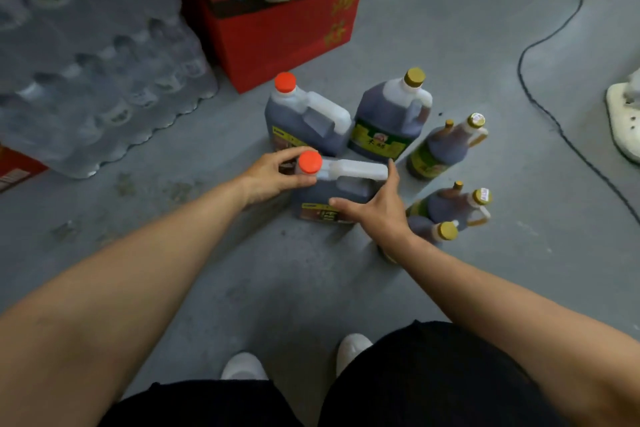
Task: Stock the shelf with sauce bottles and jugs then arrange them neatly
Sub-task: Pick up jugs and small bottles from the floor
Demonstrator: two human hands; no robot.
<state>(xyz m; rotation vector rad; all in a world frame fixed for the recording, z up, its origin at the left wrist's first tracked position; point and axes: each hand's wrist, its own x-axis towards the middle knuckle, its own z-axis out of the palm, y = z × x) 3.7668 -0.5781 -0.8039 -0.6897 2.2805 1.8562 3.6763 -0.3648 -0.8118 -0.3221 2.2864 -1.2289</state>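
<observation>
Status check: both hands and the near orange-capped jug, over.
Left hand grips near jug at its orange cap. Right hand open against jug's side. Jug on floor, other jugs crowded close behind.

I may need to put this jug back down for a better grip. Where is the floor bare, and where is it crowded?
Bare floor lies between the shoes and the near jug, also left of it toward the water packs. Crowded: right of it, three handled bottles; behind it, two jugs before the red box.
</observation>
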